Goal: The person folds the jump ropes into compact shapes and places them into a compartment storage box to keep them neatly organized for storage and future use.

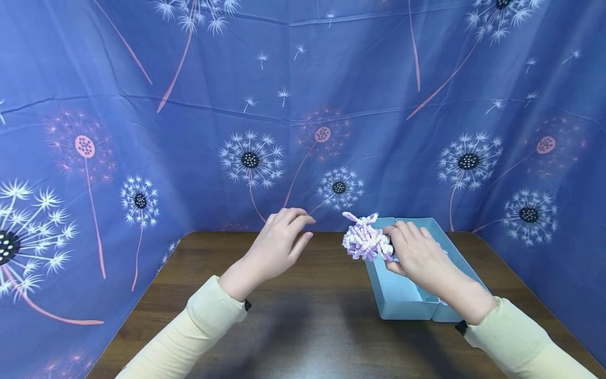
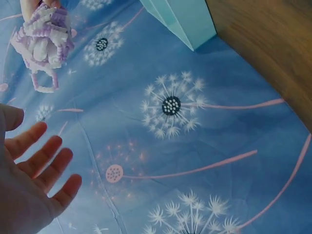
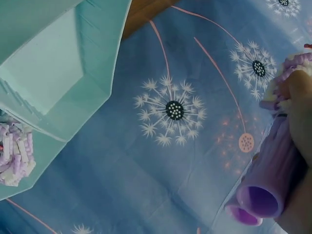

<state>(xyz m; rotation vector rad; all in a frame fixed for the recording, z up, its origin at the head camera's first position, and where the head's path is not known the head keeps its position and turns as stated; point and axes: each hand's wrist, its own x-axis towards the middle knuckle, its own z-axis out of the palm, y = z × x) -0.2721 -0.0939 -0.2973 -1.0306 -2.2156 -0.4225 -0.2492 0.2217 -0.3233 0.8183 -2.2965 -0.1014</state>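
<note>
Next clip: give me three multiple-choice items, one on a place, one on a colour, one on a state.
1. Where is the box?
A. on the wooden table
B. on the floor
C. hung on the backdrop

2. What colour is the box?
A. red
B. light blue
C. black

3. How is the left hand?
A. gripping the box
B. open, holding nothing
C. out of view

Answers: 1 A, its base rests on the tabletop; 2 B, its walls are pale blue; 3 B, its fingers are spread and free, while the right hand holds the purple-and-white curly bundle.
</note>
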